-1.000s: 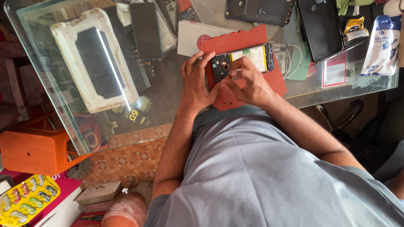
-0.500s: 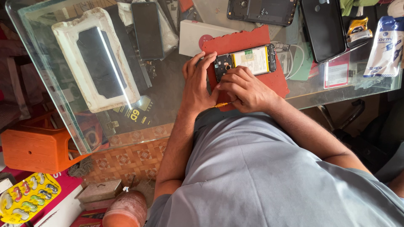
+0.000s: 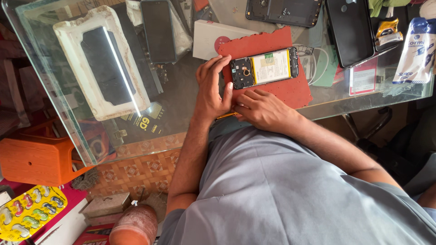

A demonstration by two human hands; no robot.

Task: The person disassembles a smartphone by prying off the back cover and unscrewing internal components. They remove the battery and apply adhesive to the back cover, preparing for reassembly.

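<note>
opened smartphone (image 3: 264,68), its back cover off so the battery with a pale label and the dark circuit board show, lies flat and lengthwise on a red work mat (image 3: 290,90) at the near edge of the glass table (image 3: 181,104). left hand (image 3: 212,88) rests on the mat at the phone's board end, fingers spread and loosely curved, the fingertips touching the phone's corner and steadying it rather than wrapping around it. right hand (image 3: 263,109) lies just beside the phone's near long edge, knuckles up and fingers curled under; a thin orange-yellow tool (image 3: 225,115) pokes out from beneath it toward the left hand, so it appears to be gripping that tool, though the grip itself is hidden.

just beyond the mat sits a white box (image 3: 213,38) with a dark red spot on it, partly tucked under the mat's far corner. white cables (image 3: 313,63) loop at the mat's right side. farther along the table lie a dark phone frame (image 3: 284,11) and a black phone (image 3: 349,29) lying face up. a white and blue pouch (image 3: 415,52) stands out at the table's right end. to the left of the box a dark phone (image 3: 158,29) rests on clear wrapping, and beside it a large white mould with a dark rectangular window (image 3: 100,63). below the glass, an orange plastic stool (image 3: 36,156) stands on the patterned floor, with a yellow blister tray (image 3: 27,211) near it.
</note>
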